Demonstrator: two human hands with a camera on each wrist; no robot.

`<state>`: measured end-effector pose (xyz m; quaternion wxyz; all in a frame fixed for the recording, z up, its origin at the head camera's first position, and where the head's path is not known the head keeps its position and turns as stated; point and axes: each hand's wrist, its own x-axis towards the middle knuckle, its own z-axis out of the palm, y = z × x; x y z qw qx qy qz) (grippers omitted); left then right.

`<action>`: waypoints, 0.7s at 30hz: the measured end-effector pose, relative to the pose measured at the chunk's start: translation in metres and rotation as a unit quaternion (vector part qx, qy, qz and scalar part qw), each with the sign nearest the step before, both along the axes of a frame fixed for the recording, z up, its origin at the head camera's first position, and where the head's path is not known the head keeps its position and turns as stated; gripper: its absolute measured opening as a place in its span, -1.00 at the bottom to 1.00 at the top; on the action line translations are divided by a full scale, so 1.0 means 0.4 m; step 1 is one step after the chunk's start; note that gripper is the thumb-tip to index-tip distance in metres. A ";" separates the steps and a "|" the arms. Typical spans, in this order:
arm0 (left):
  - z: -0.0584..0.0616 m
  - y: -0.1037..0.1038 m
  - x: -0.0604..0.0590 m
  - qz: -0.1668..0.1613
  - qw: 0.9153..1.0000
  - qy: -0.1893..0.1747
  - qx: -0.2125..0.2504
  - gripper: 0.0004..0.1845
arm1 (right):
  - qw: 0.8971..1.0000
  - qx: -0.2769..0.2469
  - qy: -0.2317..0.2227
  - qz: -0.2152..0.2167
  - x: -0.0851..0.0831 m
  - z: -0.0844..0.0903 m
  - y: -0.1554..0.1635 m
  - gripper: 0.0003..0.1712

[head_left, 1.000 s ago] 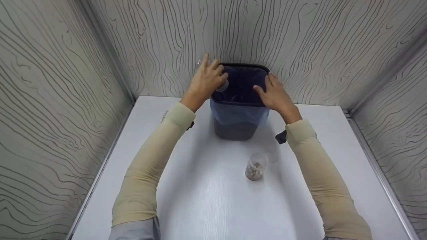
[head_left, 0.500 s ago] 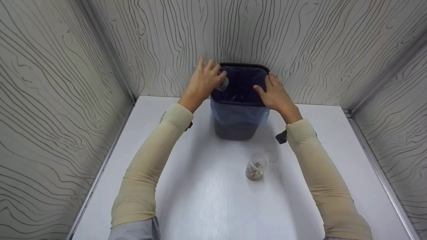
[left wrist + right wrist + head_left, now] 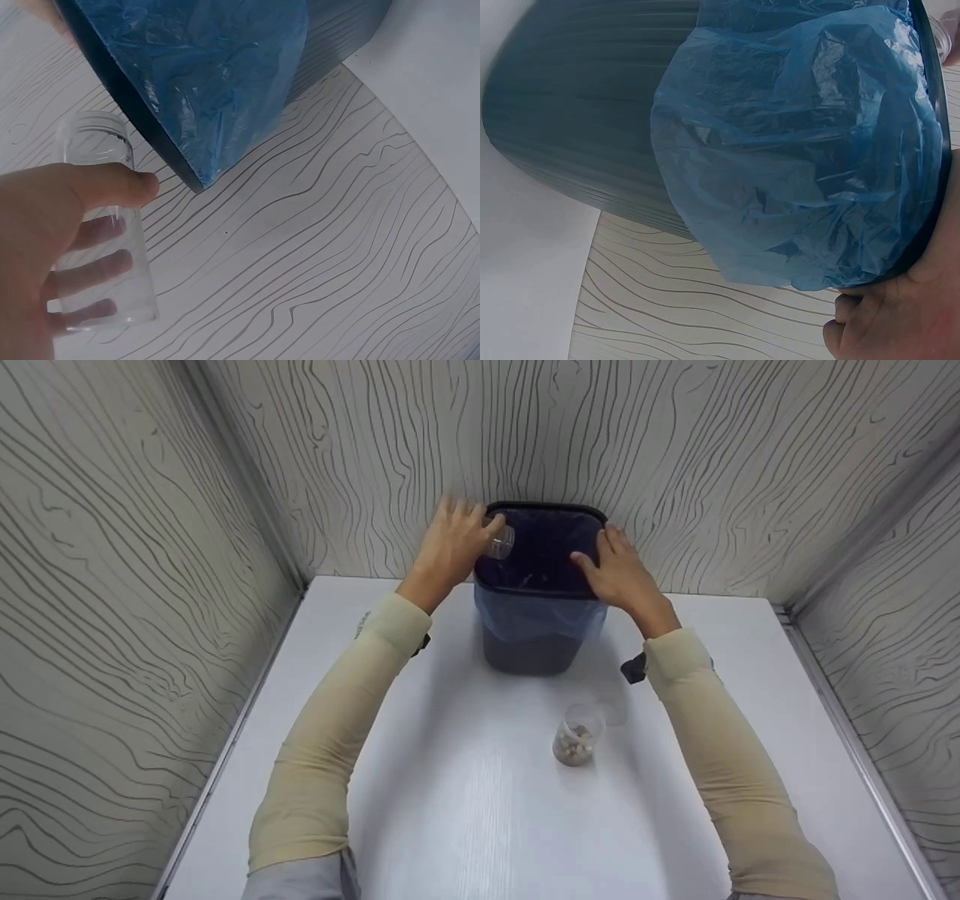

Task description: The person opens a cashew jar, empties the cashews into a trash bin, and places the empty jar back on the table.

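Observation:
My left hand (image 3: 452, 544) holds a clear jar (image 3: 501, 542) on its side, its ridged mouth over the left edge of the trash can (image 3: 529, 654). In the left wrist view the thumb crosses the see-through jar (image 3: 144, 259), with fingers showing behind it; no contents are visible in it. A blue bag (image 3: 780, 150) lines the can and folds over its dark rim. On the opposite side my right hand (image 3: 622, 577) grips that rim, thumb on the inner side and fingers outside. The can's bottom is too dark to make out.
A clear cup (image 3: 576, 741) of small pale pieces stands on the white table (image 3: 450, 810), in front of the can. Beside it is a faint transparent round shape. Patterned panels (image 3: 360, 457) rise behind and on both sides.
My left hand has shifted slightly left and turned, its fingers bunching closer together. The jar's mouth shows more plainly over the can. My right hand and the cup stay in place.

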<state>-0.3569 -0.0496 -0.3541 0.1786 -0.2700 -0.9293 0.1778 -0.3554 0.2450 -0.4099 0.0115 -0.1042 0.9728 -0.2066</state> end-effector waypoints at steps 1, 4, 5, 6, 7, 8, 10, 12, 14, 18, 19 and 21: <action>-0.001 -0.001 0.000 -0.001 1.000 0.000 0.004 -0.31 | 1.000 0.000 0.001 0.000 0.000 0.000 0.000 0.03; -0.003 -0.004 0.000 -0.002 1.000 -0.004 0.015 -0.36 | 1.000 0.000 0.002 -0.002 0.000 -0.001 0.001 0.03; -0.005 -0.005 0.000 -0.003 1.000 -0.005 0.019 -0.38 | 1.000 0.000 0.002 -0.002 0.001 -0.001 0.001 0.03; -0.006 -0.005 0.000 -0.003 1.000 -0.006 0.024 -0.40 | 1.000 0.000 0.002 -0.002 0.001 -0.002 0.002 0.03; -0.008 -0.006 0.000 -0.003 1.000 -0.006 0.028 -0.42 | 1.000 -0.001 0.001 -0.002 0.002 -0.002 0.001 0.03; -0.010 -0.007 0.000 -0.002 1.000 -0.006 0.029 -0.43 | 1.000 -0.001 0.001 -0.002 0.002 -0.002 0.002 0.03; -0.014 -0.008 0.000 -0.001 0.999 -0.004 0.035 -0.46 | 1.000 -0.002 0.000 0.000 0.003 -0.003 0.002 0.03; -0.017 -0.010 -0.001 -0.001 0.999 0.001 0.038 -0.48 | 1.000 -0.003 0.000 0.001 0.003 -0.004 0.003 0.03; -0.018 -0.010 -0.001 -0.002 0.999 0.005 0.044 -0.49 | 1.000 -0.002 0.001 0.002 0.003 -0.004 0.002 0.03; -0.020 -0.012 -0.001 -0.003 0.998 0.003 0.064 -0.49 | 1.000 -0.003 0.006 0.003 0.002 -0.001 0.001 0.02; -0.021 -0.013 -0.002 -0.002 0.998 0.002 0.069 -0.49 | 1.000 -0.004 0.006 0.003 0.003 -0.001 0.001 0.02; -0.022 -0.014 -0.001 0.000 0.997 -0.002 0.078 -0.49 | 1.000 -0.005 0.006 0.003 0.004 -0.001 0.000 0.02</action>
